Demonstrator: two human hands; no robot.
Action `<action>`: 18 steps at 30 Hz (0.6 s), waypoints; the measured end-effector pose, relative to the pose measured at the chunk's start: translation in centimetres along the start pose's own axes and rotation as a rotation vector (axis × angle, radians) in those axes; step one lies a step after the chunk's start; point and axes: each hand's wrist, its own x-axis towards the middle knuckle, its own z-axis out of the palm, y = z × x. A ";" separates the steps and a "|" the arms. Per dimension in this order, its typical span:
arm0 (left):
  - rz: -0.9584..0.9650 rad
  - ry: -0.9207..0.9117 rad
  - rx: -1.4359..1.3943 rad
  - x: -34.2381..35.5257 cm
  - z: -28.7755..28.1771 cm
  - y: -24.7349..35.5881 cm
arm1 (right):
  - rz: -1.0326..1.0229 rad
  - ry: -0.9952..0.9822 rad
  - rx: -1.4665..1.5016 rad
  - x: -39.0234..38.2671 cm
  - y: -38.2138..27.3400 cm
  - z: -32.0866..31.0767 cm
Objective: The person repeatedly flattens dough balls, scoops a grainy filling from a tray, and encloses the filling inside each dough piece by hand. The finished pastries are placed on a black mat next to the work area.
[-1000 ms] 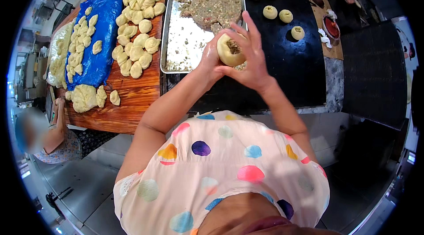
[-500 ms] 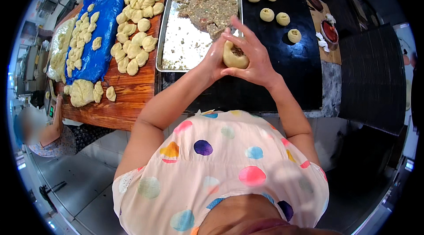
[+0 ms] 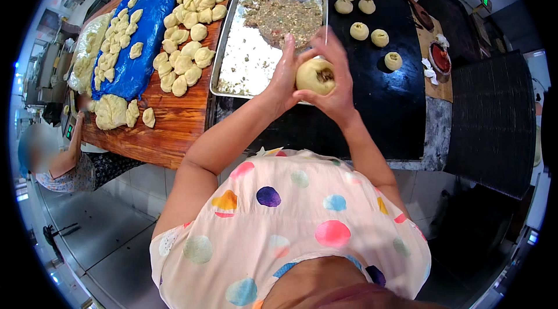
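Observation:
Between my two hands is a round, pale yellow filled dough bun (image 3: 311, 80). Brown filling shows through a small gap at its gathered top. My left hand (image 3: 281, 79) presses against its left side, fingers pointing away from me. Thumb below and fingers curving over the far side, my right hand (image 3: 342, 85) cups the bun from the right; its fingertips are blurred. Just beyond them lies a metal tray (image 3: 235, 65) with a mound of brown, chunky filling (image 3: 288, 18). Several shaped buns (image 3: 379, 38) with pinched tops sit on the black surface (image 3: 378, 105) at the right.
Many dough pieces (image 3: 187, 65) cover the wooden table (image 3: 180, 117) at left, some on blue plastic sheeting (image 3: 129, 70). A large dough lump (image 3: 110, 112) lies near its edge, beside another person (image 3: 72, 169). At far right are a red-filled dish (image 3: 440, 58) and a black ridged panel (image 3: 494, 117).
The bun has turned, and its opening has become smaller. My right fingers have closed further around it. The whole view has shifted slightly.

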 end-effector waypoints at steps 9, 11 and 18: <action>0.109 -0.121 -0.144 -0.1 0.1 -0.1 | 0.040 0.184 0.089 -0.9 1.4 1.3; 0.191 -0.039 -0.225 0.1 -0.1 -0.9 | 0.037 0.202 0.020 -1.2 1.4 2.3; 0.244 0.095 0.146 -0.1 1.6 -1.2 | 0.044 0.349 0.151 -2.2 1.9 3.9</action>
